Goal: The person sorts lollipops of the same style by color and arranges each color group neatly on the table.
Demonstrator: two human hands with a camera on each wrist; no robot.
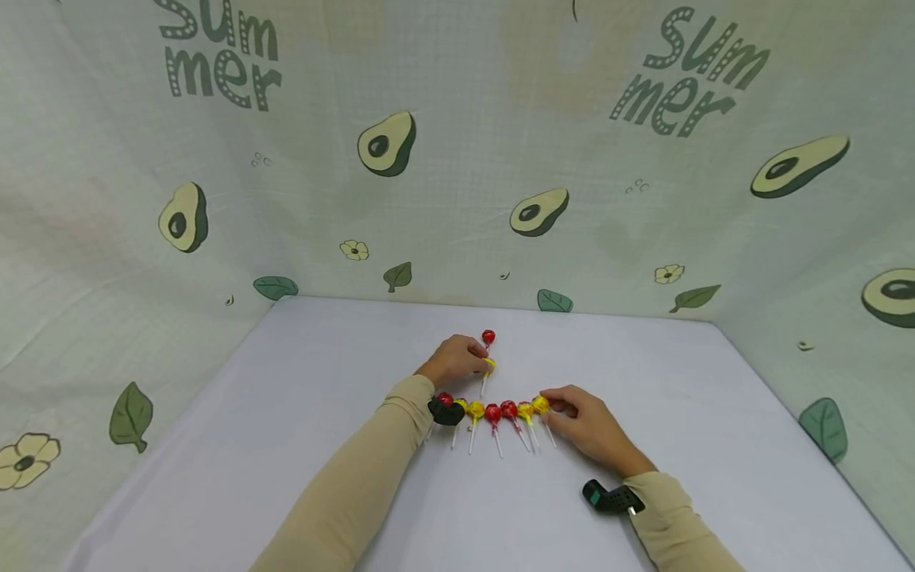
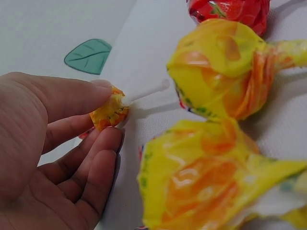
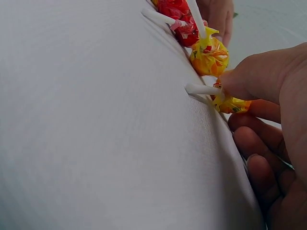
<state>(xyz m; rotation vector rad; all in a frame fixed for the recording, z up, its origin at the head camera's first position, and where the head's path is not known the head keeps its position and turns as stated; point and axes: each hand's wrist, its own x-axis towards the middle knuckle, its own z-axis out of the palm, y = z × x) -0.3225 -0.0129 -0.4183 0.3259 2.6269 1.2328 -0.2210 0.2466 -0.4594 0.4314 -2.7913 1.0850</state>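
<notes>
My left hand (image 1: 456,359) pinches a yellow lollipop (image 2: 111,112) by its wrapped head between thumb and fingers, its white stick pointing back toward me. Just beyond it on the table lies a red lollipop (image 1: 488,336). Closer to me, a slightly curved row of red and yellow lollipops runs sideways, sticks toward me; a red one (image 1: 493,413) is near its middle. At the right end of this row, my right hand (image 1: 588,427) pinches the head of another yellow lollipop (image 3: 232,103). My left wrist partly covers the row's left end.
The lollipops lie on a white-covered table (image 1: 322,349). Behind it and along the sides hangs a pale cloth (image 1: 457,95) printed with avocados, leaves and lettering. A black wrist strap (image 1: 613,498) is on the right arm.
</notes>
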